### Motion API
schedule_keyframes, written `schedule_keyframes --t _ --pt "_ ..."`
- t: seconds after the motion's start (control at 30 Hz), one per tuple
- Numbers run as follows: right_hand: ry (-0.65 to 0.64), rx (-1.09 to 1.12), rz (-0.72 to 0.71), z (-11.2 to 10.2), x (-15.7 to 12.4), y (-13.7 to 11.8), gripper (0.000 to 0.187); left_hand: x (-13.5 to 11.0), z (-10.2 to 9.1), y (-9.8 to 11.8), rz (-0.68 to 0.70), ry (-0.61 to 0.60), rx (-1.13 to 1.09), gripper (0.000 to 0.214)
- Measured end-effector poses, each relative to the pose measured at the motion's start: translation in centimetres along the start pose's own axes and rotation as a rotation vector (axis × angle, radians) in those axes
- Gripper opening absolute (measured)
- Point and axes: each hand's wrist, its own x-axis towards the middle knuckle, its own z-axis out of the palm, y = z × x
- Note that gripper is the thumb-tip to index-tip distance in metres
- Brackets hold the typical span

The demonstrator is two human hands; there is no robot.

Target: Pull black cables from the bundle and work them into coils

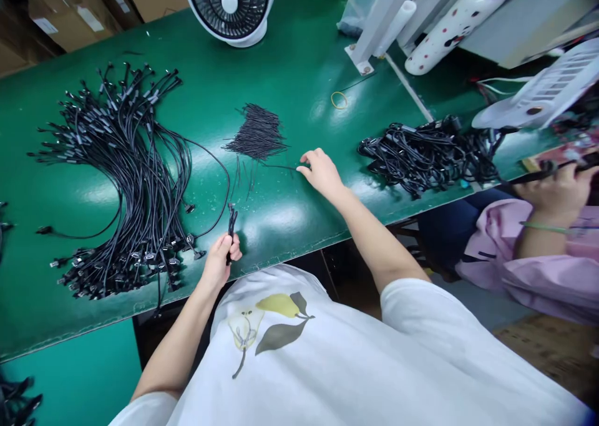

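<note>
My left hand (221, 259) is closed around a folded black cable (231, 221) near the front edge of the green table. Between the thumb and fingers of my right hand (322, 173) is the end of a thin black twist tie (279, 166), which stretches left toward a pile of black twist ties (258, 131). A few loose ties lie just below that pile. To the left of my left hand spreads a large heap of long black cables (140, 158) with connectors at both ends.
Bundled black cables (412, 158) lie to the right. A white fan (229, 8) stands at the back, and another pale fan (543, 89) is at far right. A yellow ring (339, 100) lies near a metal post (369, 45). A co-worker's hand (556, 192) is at the right edge.
</note>
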Motion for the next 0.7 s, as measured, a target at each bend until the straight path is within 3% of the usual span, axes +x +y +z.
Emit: schedule_keyframes --t 0.1,0.2,0.27,0.33,0.5,0.53,0.7 --pt "-0.083 -0.038 -0.013 0.1 1.5 2.2 0.015 -0.1 1.1 1.3 -0.017 -0.043 -0.088 0.039" --pt "-0.006 0.166 0.020 -0.2 0.6 1.8 0.018 -0.5 2.1 2.0 0.004 -0.044 -0.140 0.037" --pt "0.051 0.345 0.084 -0.5 -1.3 0.2 0.020 -0.8 2.5 2.1 0.017 -0.034 -0.163 0.036" --pt "0.029 0.490 0.107 -0.2 -4.0 -2.4 0.025 -1.0 2.9 2.1 0.021 -0.038 -0.173 0.041" --pt "-0.396 0.981 0.031 2.2 -10.4 -10.9 0.024 -1.1 3.5 2.0 0.007 -0.123 -0.167 0.053" --pt "-0.435 1.030 0.024 2.5 -11.0 -12.0 0.024 -1.3 3.5 2.0 0.014 -0.125 -0.164 0.052" --pt "-0.324 1.104 0.095 2.5 -11.0 -13.4 0.027 -2.5 2.5 2.2 0.088 -0.071 -0.141 0.037"
